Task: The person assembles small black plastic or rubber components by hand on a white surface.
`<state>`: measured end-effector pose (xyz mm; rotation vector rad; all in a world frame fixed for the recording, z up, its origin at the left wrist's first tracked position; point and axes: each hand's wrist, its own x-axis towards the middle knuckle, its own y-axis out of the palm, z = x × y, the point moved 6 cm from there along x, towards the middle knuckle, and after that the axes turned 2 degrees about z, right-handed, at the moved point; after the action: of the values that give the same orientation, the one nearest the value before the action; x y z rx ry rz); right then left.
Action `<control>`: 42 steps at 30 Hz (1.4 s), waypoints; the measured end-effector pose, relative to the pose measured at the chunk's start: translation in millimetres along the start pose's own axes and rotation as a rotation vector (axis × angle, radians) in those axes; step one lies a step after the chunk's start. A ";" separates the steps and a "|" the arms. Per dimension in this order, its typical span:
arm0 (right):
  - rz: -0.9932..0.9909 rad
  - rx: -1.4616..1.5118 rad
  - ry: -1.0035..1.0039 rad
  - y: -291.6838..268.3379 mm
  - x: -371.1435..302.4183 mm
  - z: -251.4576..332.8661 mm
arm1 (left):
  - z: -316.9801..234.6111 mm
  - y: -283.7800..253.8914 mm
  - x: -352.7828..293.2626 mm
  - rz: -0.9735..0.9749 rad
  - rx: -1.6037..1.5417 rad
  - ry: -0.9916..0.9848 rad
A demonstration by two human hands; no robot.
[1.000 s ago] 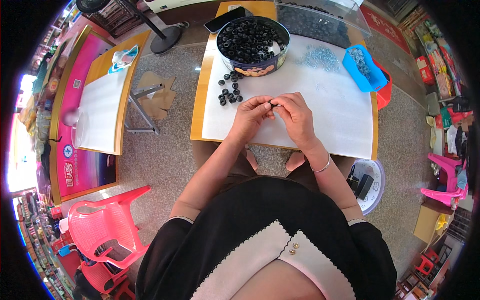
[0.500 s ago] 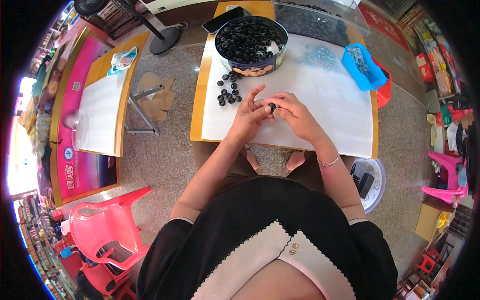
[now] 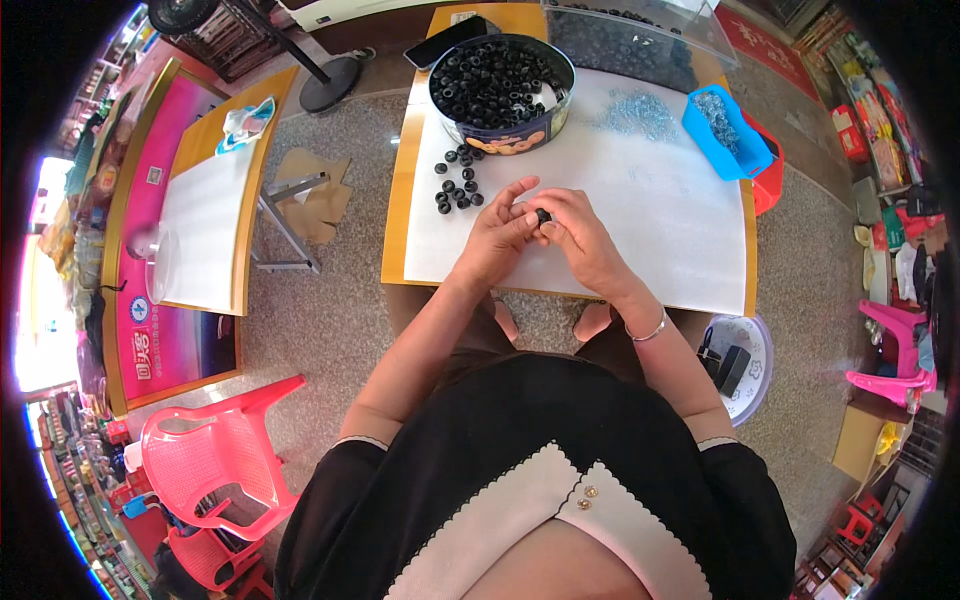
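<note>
Over the white-covered table, my left hand [image 3: 497, 235] pinches a small black round piece [image 3: 543, 216] between thumb and fingers. My right hand [image 3: 583, 236] meets it from the other side, its fingertips closed around the same piece. Whether something tiny sits between the fingers with it cannot be made out. Left of my hands lie several loose black round pieces [image 3: 458, 187], some showing a hole. Behind them stands a round tin [image 3: 503, 137] heaped with more of these pieces.
Small clear pieces [image 3: 640, 114] are spread on the white sheet [image 3: 660, 225]. A blue tray [image 3: 745, 165] of clear pieces rests on a red one [image 3: 768, 190] at the right edge. At the back are a clear bin [image 3: 640, 50] and a phone [image 3: 440, 46]. A pink chair [image 3: 215, 455] stands left.
The fingers of my right hand have shifted slightly around the black piece, with the thumb drawn down a little. The piece stays in nearly the same place between both hands.
</note>
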<state>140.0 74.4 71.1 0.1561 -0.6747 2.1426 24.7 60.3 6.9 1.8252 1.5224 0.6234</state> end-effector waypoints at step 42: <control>-0.202 0.327 0.355 -12.8 -5.5 -27.3 | 3.6 -6.4 0.7 -0.115 0.143 0.098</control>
<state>156.8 90.8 51.5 0.0154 -0.0967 2.0009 23.3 60.9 -0.4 1.8187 1.7633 0.5687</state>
